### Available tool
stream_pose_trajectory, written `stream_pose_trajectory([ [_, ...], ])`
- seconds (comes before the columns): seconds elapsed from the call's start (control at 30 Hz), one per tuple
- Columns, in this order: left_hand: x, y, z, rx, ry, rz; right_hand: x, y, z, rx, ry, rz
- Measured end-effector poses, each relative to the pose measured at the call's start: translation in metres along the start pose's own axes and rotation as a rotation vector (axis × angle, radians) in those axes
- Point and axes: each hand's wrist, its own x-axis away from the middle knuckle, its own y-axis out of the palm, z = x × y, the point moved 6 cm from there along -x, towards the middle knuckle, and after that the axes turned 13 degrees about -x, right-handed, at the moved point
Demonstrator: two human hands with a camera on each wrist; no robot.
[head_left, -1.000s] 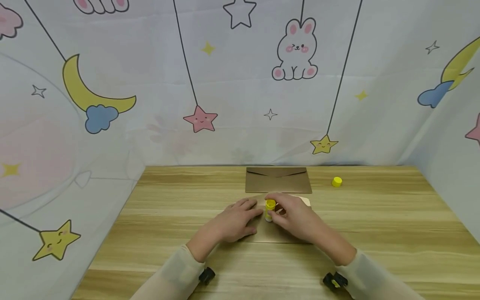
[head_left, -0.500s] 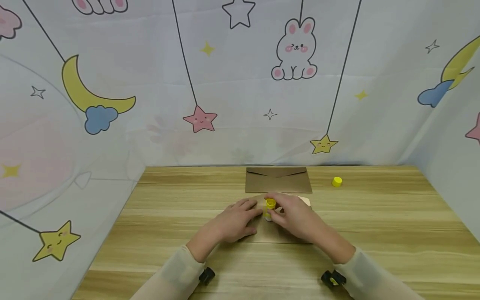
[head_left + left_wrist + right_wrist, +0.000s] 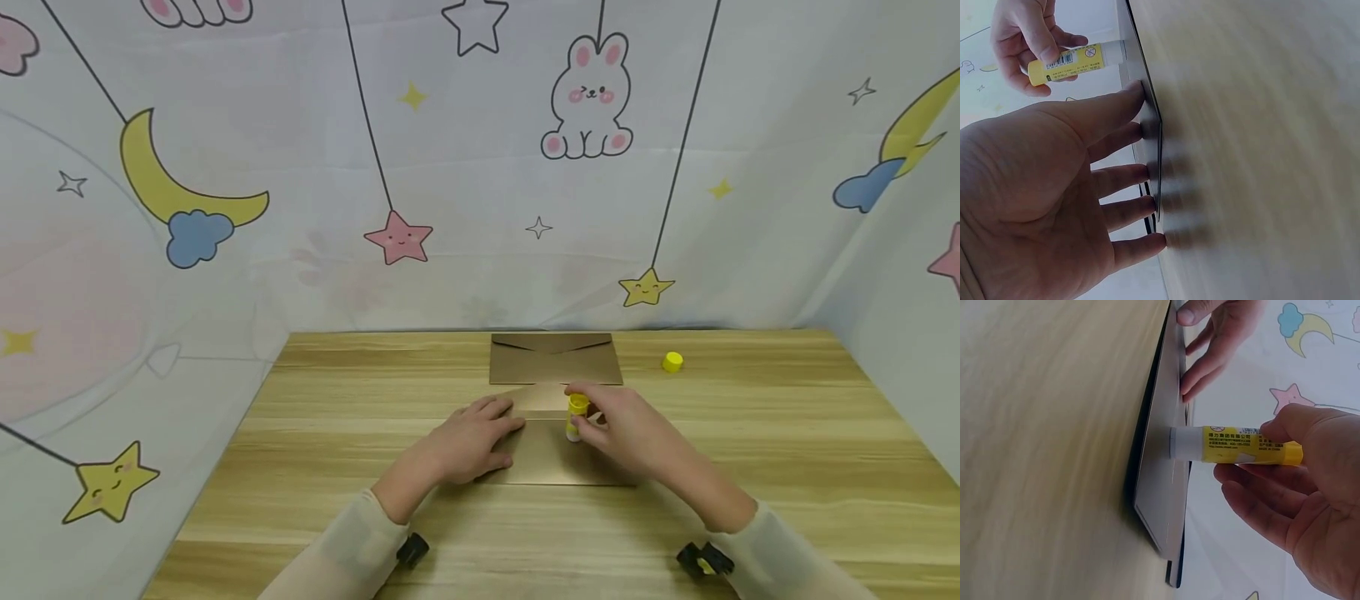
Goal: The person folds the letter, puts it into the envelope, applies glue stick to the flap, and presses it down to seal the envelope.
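Note:
A brown envelope [image 3: 558, 462] lies on the wooden table with its flap [image 3: 536, 402] folded out toward the far side. My left hand [image 3: 471, 440] rests on its left part, fingers spread; the left wrist view shows the thumb and fingertips touching the paper. Between thumb and fingers, my right hand [image 3: 630, 427] holds a yellow glue stick [image 3: 1241, 447] upright. Its white end [image 3: 1186, 444] is down at the envelope, near the fold line right of the middle. The right hand covers the envelope's right side in the head view.
A second brown envelope [image 3: 555, 367] lies shut behind the first, near the table's back edge. To its right stands a small yellow cap [image 3: 672, 362]. A white cloth [image 3: 487, 167] printed with stars, moons and rabbits hangs behind the table [image 3: 337, 400].
My right hand has moved to the right along the envelope with the glue stick, uncovering more of the flap and middle. The left hand has stayed in place.

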Motion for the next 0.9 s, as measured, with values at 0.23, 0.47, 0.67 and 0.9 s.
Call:
stream_pose_trajectory([
  [0.23, 0.0, 0.0, -0.001, 0.002, 0.0, -0.002, 0.002, -0.003, 0.002, -0.005, 0.002, -0.004],
  [0.47, 0.0, -0.001, -0.002, -0.008, -0.003, 0.003, -0.005, 0.007, -0.004, -0.021, -0.014, -0.012],
  [0.67, 0.0, -0.002, -0.001, -0.004, 0.002, -0.001, -0.015, 0.023, -0.012, -0.044, -0.042, -0.023],
  [0.9, 0.002, -0.003, 0.0, 0.008, 0.005, -0.003, -0.026, 0.039, -0.021, -0.046, -0.082, -0.034],
])
